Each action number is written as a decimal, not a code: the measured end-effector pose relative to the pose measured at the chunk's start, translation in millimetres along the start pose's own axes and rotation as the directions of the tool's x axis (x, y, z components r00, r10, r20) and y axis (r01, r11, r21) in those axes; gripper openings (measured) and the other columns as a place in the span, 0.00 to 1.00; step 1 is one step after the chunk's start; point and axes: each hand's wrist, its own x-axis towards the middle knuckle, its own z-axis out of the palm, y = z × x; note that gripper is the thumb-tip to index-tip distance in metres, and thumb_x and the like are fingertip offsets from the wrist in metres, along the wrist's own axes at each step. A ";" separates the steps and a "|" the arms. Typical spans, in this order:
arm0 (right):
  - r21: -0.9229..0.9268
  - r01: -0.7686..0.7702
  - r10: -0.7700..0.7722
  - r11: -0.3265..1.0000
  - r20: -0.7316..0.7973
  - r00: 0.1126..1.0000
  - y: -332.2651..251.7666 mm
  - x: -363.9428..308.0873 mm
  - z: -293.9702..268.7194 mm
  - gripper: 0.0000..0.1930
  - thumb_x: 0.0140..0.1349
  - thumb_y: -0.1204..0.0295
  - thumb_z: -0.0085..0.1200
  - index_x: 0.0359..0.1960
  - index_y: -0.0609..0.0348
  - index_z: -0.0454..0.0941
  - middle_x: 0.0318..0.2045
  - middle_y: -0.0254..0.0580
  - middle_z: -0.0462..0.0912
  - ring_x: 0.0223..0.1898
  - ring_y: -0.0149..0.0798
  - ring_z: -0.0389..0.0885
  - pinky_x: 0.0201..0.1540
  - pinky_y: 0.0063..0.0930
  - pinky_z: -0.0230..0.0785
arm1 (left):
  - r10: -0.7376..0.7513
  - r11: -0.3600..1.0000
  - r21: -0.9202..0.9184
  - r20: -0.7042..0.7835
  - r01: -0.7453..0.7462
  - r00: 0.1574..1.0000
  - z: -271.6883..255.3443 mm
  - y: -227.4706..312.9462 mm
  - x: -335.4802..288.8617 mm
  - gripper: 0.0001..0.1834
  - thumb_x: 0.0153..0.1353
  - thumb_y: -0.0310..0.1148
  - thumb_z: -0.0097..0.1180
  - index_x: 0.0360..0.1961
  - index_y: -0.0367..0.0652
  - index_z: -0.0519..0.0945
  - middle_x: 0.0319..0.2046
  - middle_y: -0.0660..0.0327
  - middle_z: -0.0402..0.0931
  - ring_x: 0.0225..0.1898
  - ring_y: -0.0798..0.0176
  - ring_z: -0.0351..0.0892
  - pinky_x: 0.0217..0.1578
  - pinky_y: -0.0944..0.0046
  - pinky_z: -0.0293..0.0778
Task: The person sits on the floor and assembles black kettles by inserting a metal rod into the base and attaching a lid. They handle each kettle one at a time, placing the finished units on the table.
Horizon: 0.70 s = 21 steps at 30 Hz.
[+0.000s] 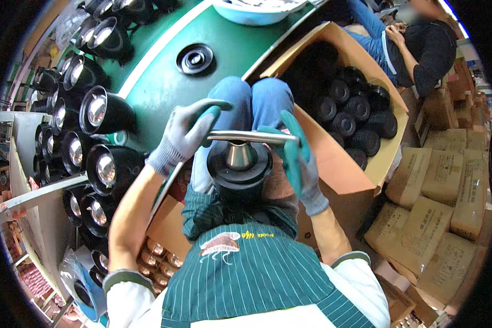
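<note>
A T-handled wrench with a silver crossbar (249,135) and a cone-shaped metal socket (240,157) stands on a round black plastic part (236,185), which rests on my lap. My left hand (190,127), in a grey and green glove, is at the crossbar's left end with fingers stretched and thumb apart, touching or very near it. At the other end, my right hand (300,164), gloved alike, has its fingers extended and spread. The bar's tip lies across this palm. Neither hand wraps around the bar. The socket's lower edge hides what it sits on.
A black disc-shaped part (195,59) lies on the green table (164,104). Black cups with shiny insides (105,169) crowd the left. An open carton (391,158) of black round parts stands right, beside stacked boxes (429,232). Another person (429,46) sits at upper right.
</note>
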 end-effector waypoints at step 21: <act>0.552 0.117 0.036 0.826 -0.258 0.966 -73.6 115.9 19.7 0.30 0.77 0.47 0.43 0.63 0.62 0.75 0.57 0.42 0.82 0.56 0.38 0.80 0.60 0.35 0.73 | 0.515 0.752 0.580 -0.218 -0.315 0.829 -23.3 5.6 -25.4 0.50 0.50 0.55 0.75 0.71 0.50 0.67 0.71 0.33 0.57 0.71 0.30 0.62 0.68 0.36 0.61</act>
